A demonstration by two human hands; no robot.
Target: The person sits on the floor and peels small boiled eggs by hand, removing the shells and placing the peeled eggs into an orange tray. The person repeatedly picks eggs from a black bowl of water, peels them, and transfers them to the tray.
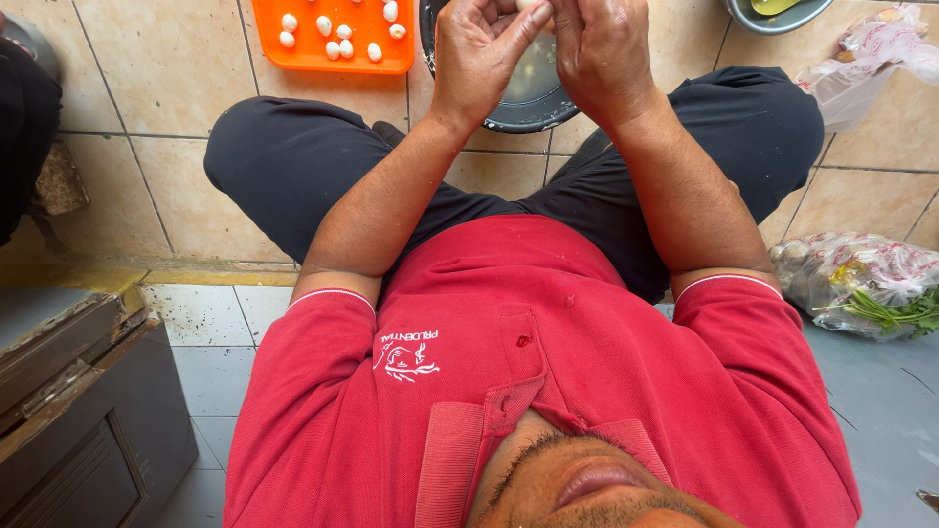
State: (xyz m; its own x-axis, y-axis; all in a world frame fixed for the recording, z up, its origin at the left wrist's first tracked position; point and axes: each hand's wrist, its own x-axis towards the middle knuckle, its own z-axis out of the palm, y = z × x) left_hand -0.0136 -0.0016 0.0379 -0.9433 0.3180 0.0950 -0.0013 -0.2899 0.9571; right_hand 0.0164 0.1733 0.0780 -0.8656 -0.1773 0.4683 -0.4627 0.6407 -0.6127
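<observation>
tiled floor (176, 88); both hands (538, 49) pinch a small white egg (529, 5).

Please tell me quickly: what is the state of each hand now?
Left hand: fingers curled, pinching a small white egg-like piece above the dark bowl.
Right hand: closed on the same piece.

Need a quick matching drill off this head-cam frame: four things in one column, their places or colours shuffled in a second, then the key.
Things:
1. tray
2. dark bowl
3. small white item
4. bag of greens

Places or colours:
A. on the floor at the frame's right edge
B. orange, with small white pieces on it
C. pinched between the fingers of the left hand and right hand
D. under both hands, on the tiled floor

Pairs: 1-B, 2-D, 3-C, 4-A
</observation>
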